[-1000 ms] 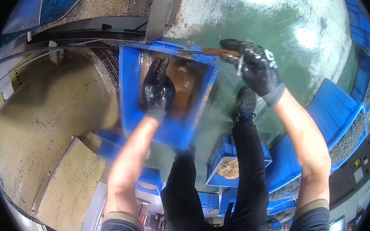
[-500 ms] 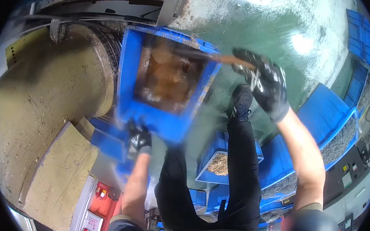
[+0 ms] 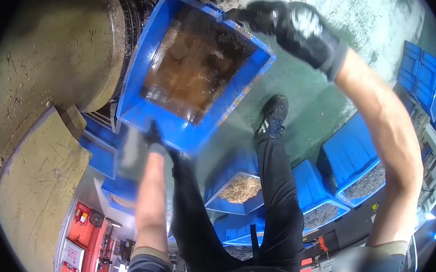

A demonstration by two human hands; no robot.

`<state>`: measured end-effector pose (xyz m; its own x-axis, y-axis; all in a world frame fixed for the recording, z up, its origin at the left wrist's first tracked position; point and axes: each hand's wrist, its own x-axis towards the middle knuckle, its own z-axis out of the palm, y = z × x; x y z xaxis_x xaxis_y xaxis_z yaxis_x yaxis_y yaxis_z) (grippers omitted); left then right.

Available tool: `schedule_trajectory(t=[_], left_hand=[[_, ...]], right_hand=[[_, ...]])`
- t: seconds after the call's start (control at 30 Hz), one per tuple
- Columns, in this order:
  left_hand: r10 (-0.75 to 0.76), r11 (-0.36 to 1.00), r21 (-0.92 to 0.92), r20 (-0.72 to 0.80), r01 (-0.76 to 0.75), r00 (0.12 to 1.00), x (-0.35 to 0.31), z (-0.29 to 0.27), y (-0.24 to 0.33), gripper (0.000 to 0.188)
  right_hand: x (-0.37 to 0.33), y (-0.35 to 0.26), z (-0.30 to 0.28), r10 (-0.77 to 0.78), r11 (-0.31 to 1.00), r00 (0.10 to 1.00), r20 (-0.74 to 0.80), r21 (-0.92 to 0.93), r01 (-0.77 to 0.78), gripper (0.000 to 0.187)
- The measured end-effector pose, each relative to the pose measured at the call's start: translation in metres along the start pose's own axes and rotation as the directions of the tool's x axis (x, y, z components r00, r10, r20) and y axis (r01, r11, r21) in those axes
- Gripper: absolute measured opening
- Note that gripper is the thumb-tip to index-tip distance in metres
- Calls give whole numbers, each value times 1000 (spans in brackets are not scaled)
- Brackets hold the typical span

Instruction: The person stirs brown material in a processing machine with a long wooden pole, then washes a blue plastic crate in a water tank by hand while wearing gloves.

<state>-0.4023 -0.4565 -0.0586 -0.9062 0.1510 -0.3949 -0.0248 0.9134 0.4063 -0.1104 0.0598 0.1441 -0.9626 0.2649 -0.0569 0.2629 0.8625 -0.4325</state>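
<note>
A deep blue plastic bin (image 3: 187,136) stands tilted and turned in front of me. Brown, wet-looking murk with metal shavings (image 3: 195,66) covers its bottom. My right hand (image 3: 291,27), in a black glove, reaches to the far right rim with its fingers closed over the edge. At the near left rim is my left hand (image 3: 152,134), also gloved in black. It is smeared by motion and partly hidden, with its fingers at the bin's wall. No wooden-handled tool shows in the right hand.
A large tan, rounded machine housing (image 3: 57,54) stands close on the left. Near my feet is a blue bin of golden shavings (image 3: 239,189). Blue bins of grey shavings (image 3: 363,186) line the right side. Green floor (image 3: 310,112) shows between them.
The bin has turned and shifted slightly left and away. My right hand has moved from a brown-handled tool over the bin to the far rim. My left hand stays by the near rim.
</note>
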Motion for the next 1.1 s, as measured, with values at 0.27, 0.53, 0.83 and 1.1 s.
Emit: schedule_trajectory(t=[0.27,0.53,0.83,1.1], left_hand=[[-109,993,53,21,108,994,6,-8,-4,93],[-179,978,121,47,172,983,-14,1,18,76],[-174,984,37,59,172,983,-23,2,35,78],[-273,954,120,-19,273,962,-4,8,2,75]], right_hand=[[-82,-114,-21,349,889,929,123,270,-369,31],[-106,-34,5,731,256,611,305,707,-660,27],[-137,-63,56,694,186,609,383,722,-666,28],[-147,-112,86,752,295,575,322,616,-730,22]])
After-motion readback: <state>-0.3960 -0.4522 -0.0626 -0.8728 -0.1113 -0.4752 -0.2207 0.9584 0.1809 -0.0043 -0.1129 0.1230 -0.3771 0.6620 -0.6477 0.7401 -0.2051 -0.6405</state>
